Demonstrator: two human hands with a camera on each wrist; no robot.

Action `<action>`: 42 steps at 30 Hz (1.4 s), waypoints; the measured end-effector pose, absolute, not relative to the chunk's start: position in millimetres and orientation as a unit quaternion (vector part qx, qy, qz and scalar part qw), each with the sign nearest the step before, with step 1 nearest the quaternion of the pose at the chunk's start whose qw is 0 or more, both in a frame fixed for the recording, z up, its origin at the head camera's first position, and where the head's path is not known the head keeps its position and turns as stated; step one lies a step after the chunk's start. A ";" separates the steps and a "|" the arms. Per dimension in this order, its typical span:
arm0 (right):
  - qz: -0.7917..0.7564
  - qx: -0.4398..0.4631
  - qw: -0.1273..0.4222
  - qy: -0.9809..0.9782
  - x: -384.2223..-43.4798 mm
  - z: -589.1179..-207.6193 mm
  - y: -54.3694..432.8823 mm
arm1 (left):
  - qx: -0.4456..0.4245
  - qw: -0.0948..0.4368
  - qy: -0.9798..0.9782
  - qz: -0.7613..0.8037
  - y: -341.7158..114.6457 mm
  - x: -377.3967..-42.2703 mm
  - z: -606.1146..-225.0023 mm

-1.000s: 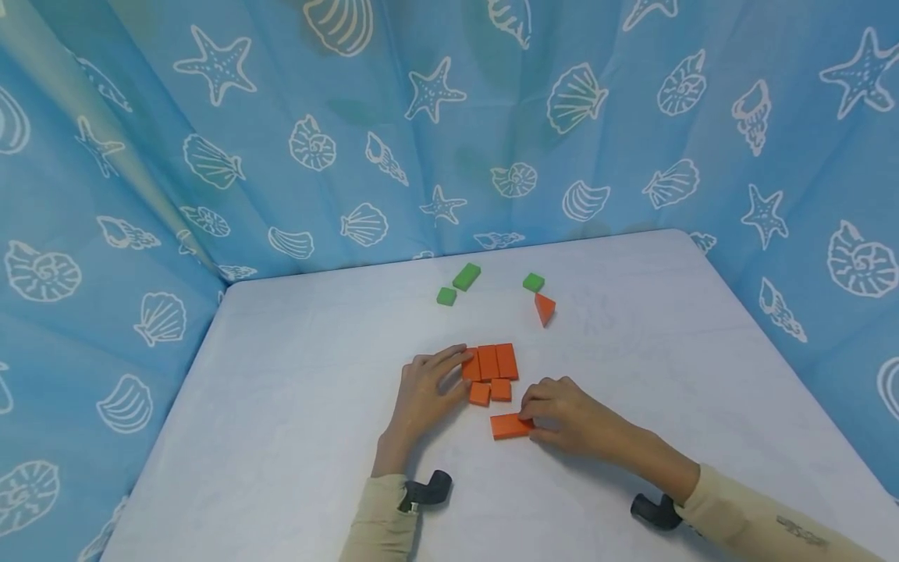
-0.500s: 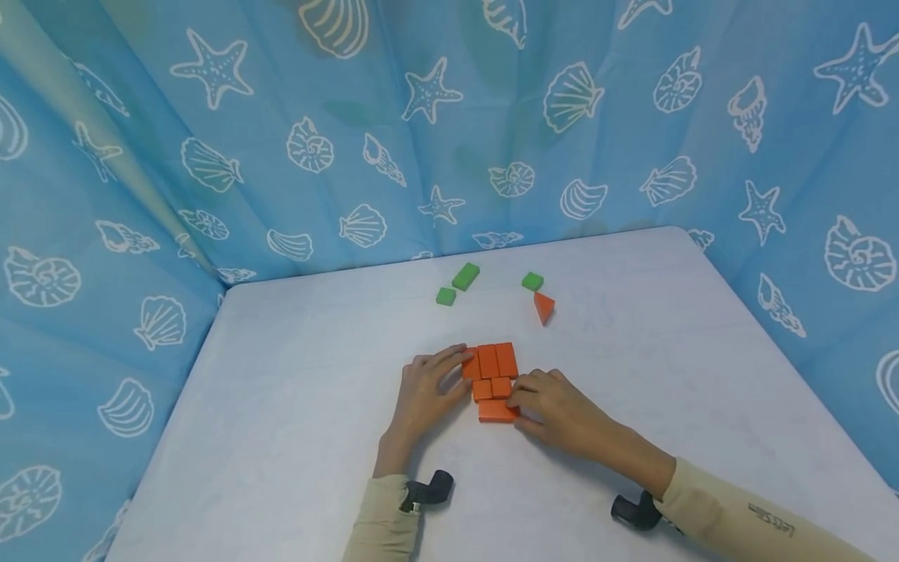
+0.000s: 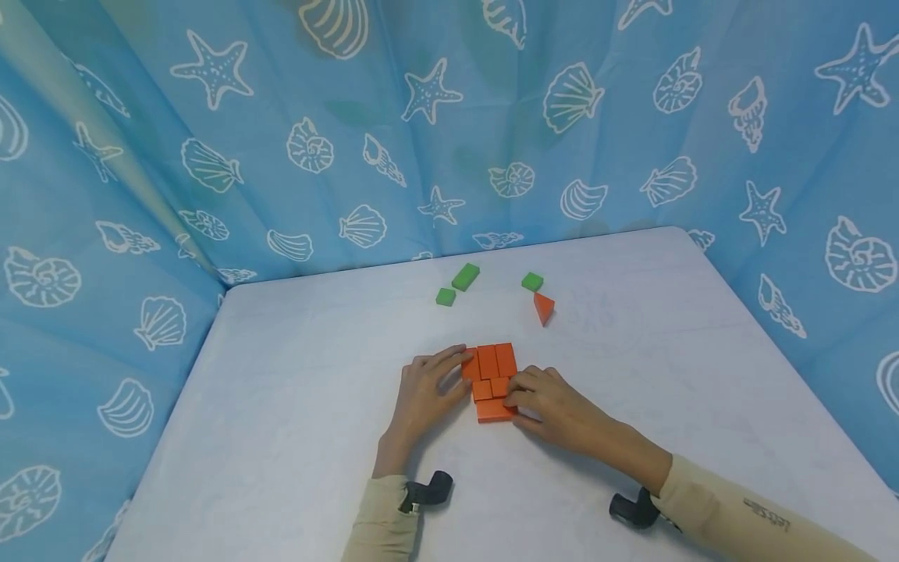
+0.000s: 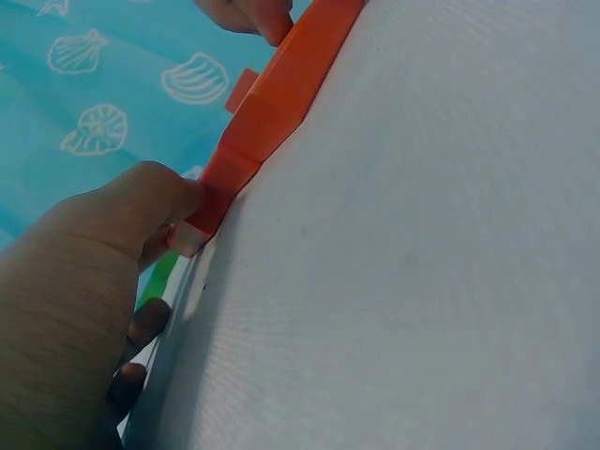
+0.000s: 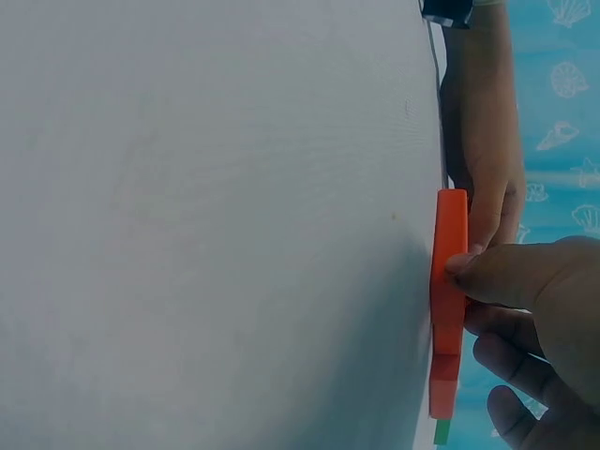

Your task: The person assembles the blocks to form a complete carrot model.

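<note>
Flat orange-red blocks are fitted together in the middle of the white table. Three upright rectangular blocks (image 3: 488, 362) stand in a row at the top, with two small square blocks (image 3: 481, 389) under them. Below these lies one rectangular block (image 3: 494, 410) placed crosswise. My left hand (image 3: 424, 395) holds the leftmost upright block (image 3: 469, 367) between thumb and fingers, the thumb (image 4: 178, 197) showing on its near side. From the right, my right hand (image 3: 555, 406) grips the crosswise block's right end, its thumb (image 5: 478, 269) pressed against the side.
Beyond the blocks lie an orange triangular block (image 3: 544, 308), a green rectangular block (image 3: 466, 276) and two green square blocks, one at the left (image 3: 445, 297) and one at the right (image 3: 532, 282). A blue seashell curtain (image 3: 449, 156) hangs around the table (image 3: 302, 390).
My right hand has slid the crosswise block left and up against the two small squares, which have closed up together under the upright row. The left hand has stayed in place.
</note>
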State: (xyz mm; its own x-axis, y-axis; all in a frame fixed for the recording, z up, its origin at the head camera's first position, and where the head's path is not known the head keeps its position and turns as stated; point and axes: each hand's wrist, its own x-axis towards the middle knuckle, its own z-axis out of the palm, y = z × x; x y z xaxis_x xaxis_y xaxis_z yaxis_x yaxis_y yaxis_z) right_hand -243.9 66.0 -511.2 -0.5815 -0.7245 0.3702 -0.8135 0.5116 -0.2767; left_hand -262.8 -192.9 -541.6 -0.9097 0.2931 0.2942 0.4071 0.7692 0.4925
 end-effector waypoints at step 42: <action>0.112 0.389 0.060 -0.912 -395.4 -484.8 131.7 | -0.180 0.086 -0.938 -0.283 -192.4 -260.2 -537.0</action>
